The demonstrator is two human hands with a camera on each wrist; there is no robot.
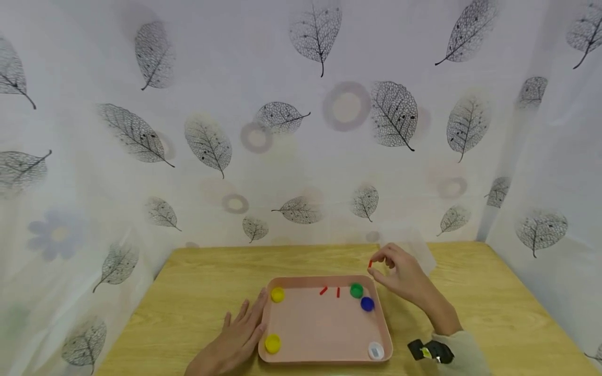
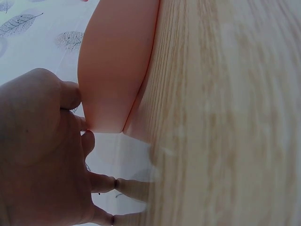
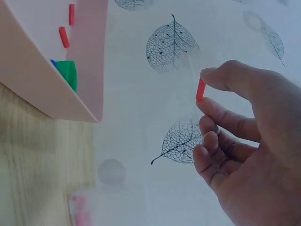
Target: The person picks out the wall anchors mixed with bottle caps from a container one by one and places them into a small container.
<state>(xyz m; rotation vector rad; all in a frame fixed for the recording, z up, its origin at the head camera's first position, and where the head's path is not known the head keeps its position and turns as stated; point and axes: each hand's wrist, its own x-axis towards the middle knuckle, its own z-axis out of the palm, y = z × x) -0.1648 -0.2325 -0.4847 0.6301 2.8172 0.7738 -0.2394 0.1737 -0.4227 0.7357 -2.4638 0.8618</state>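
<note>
My right hand (image 1: pixel 400 274) pinches a short red stick (image 3: pixel 201 89) end to end between thumb and index finger, above the tray's far right corner. At the left side of the pink tray (image 1: pixel 324 334), my left hand (image 1: pixel 237 334) rests with its fingers extended, touching the rim. Two more red sticks, one slanted (image 1: pixel 323 290) and one nearly straight (image 1: pixel 338 292), lie inside along the far side. Close to them sit a green cap (image 1: pixel 356 291) and a blue cap (image 1: pixel 367 304). Two yellow caps (image 1: pixel 277 295) occupy the left corners, and a white cap (image 1: pixel 375 350) the near right one.
The tray stands on a wood-grain table (image 1: pixel 197 292). Behind the right hand lies a translucent bag or sheet (image 1: pixel 423 250), with pink marks in the right wrist view. A leaf-patterned curtain (image 1: pixel 301 156) surrounds the table at the back and sides.
</note>
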